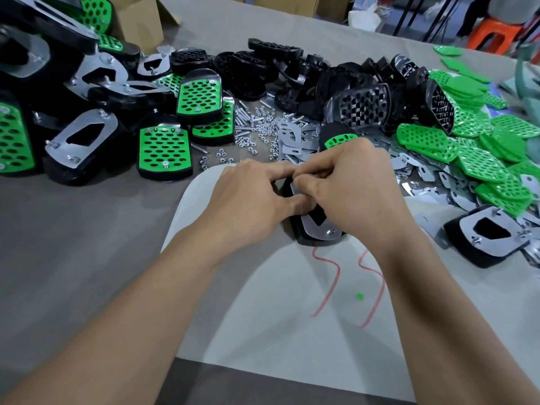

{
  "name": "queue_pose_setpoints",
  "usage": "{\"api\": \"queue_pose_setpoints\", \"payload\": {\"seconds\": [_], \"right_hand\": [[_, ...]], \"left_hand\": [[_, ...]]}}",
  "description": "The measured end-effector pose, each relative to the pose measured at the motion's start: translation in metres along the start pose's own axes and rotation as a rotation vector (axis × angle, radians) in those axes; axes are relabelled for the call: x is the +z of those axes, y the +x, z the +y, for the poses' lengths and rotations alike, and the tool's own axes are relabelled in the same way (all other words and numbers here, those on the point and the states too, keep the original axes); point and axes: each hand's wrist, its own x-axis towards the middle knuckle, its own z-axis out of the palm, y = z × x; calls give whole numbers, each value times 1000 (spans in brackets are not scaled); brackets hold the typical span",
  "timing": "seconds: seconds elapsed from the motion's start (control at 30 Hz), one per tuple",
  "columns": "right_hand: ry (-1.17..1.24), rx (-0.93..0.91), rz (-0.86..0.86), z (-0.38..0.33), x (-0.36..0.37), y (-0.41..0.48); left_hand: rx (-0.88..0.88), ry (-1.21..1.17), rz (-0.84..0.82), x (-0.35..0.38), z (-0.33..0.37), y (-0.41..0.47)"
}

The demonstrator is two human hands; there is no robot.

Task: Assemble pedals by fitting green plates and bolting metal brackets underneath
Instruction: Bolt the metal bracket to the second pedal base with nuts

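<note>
Our left hand (pixel 251 200) and right hand (pixel 347 185) cover most of the pedal (pixel 317 235), so we cannot tell what our fingertips pinch; only 1 bracket (pixel 318 228) bolt shows.

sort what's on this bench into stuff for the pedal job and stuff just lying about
For the job: pedal being worked on, left hand, right hand, nuts and bolts, loose green plates, loose metal brackets.

Lying about: cardboard box, orange stool.

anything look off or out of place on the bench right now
A small green plastic scrap lies alone on the white sheet, beside red scribbled lines, far from the green plates. Nuts and bolts lie loose across the table, not in any tray.
</note>
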Motion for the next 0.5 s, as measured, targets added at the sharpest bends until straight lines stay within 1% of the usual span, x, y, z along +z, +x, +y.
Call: {"api": "queue_pose_setpoints", "payload": {"seconds": [0.1, 0.2, 0.27, 0.33, 0.43, 0.5], "right_hand": [[56, -2, 40, -2, -3, -2], [178, -22, 113, 0, -16, -4], [242, -6, 88, 6, -25, -10], [252, 52, 40, 13, -27, -22], [293, 142, 36, 20, -24, -41], [362, 158, 99, 23, -25, -49]], "left_hand": [[-8, -5, 1, 0, 1, 0], [-32, 20, 11, 0, 1, 0], [-47, 28, 13, 0, 2, -1], [-54, 27, 36, 1, 4, -3], [-87, -62, 85, 3, 7, -8], [-90, -159, 49, 3, 10, -11]]}}
